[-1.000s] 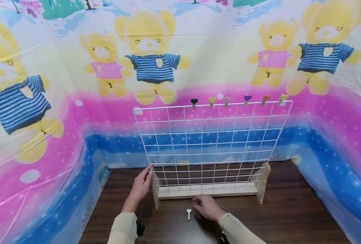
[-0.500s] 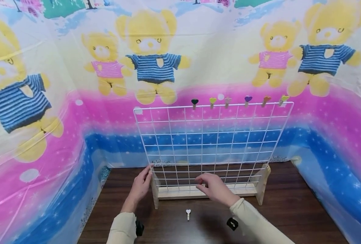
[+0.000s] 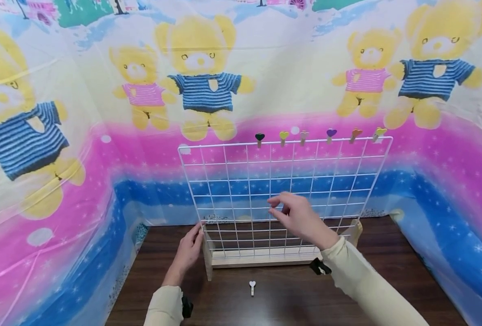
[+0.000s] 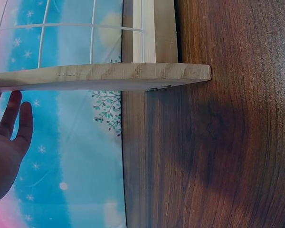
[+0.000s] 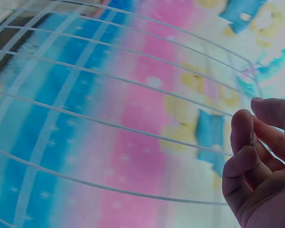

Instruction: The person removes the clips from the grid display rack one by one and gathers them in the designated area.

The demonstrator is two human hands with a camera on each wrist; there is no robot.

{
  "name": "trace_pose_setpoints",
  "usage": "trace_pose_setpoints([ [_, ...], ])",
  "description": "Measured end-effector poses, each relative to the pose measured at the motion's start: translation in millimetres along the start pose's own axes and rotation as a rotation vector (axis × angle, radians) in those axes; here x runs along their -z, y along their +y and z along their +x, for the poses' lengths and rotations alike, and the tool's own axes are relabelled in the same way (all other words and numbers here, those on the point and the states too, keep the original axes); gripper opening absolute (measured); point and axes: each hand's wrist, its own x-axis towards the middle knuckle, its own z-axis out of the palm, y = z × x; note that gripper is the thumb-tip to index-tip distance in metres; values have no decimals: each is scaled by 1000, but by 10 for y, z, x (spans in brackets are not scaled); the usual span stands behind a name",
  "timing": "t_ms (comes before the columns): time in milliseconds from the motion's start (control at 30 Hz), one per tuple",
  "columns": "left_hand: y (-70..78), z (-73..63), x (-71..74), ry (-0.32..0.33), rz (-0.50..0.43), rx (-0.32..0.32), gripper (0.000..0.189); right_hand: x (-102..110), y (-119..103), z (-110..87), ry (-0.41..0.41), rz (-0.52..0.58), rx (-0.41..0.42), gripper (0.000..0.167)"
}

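Observation:
My left hand (image 3: 189, 250) rests its fingers against the outer edge of the rack's left wooden foot (image 3: 207, 258). In the left wrist view, the fingers (image 4: 26, 123) reach the foot's side fairly straight. My right hand (image 3: 299, 216) is raised in front of the white wire grid (image 3: 241, 188). Its fingers are loosely bent, thumb and index apart, and nothing shows between them. In the right wrist view, the same hand (image 5: 263, 175) overlaps the grid wires. A small wooden clothespin with a white heart (image 3: 252, 288) lies on the table in front of the rack.
Along the grid's top wire sit several heart clothespins: dark green (image 3: 259, 139), yellow (image 3: 283, 136), pale (image 3: 303, 136), purple (image 3: 331, 135), orange (image 3: 355, 135) and yellow-green (image 3: 379, 134). A bear-printed cloth (image 3: 289, 81) surrounds the dark wood table (image 3: 224, 308).
My right hand has risen from the table by the white-heart clothespin to mid-height before the grid, shifting slightly right. The left hand and the clothespins have stayed put.

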Motion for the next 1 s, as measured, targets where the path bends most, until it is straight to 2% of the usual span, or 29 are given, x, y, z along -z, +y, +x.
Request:
trace_pose_setpoints([
  [200,-4,-8,6,-5,-6,5,38,303,-181,294,112,-18,43,21],
  [367,17,-13,15,-10,-9,12,38,525,-353,533,203,31,92,21],
  [533,13,-12,12,-2,1,-2,37,658,-472,744,324,113,134,21],
  [667,15,-6,6,-4,-8,7,36,716,-527,853,375,132,113,23],
  [767,12,-4,9,-9,-5,20,37,738,-555,916,344,109,42,29],
  [1000,15,-4,20,-9,0,25,38,725,-583,1056,145,96,-162,38],
])
